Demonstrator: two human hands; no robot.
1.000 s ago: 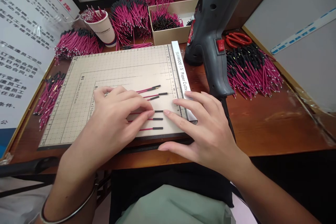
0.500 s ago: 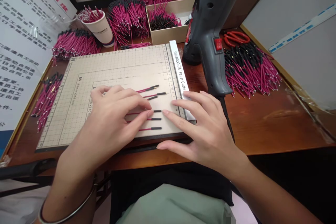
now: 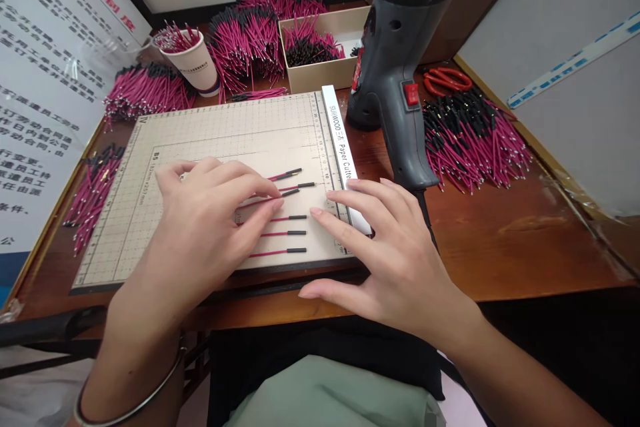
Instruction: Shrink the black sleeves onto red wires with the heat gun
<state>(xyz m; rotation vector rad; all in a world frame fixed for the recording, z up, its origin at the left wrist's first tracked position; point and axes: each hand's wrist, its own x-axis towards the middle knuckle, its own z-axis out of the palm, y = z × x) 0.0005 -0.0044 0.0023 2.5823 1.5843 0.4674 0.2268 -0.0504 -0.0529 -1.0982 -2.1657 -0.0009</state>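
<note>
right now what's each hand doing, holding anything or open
Left hand: open, palm down, fingertips pressing the pink wires on the cutting board.
Right hand: open, holding nothing, fingers spread by the ruler edge.

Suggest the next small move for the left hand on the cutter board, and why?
Probably nudge the skewed wire under the left hand level. The three wires below lie parallel with black tips lined up near the ruler; this one tilts.

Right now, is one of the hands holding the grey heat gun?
No, the heat gun stands by itself behind the paper cutter board, while the left hand and right hand rest near the wires.
</note>
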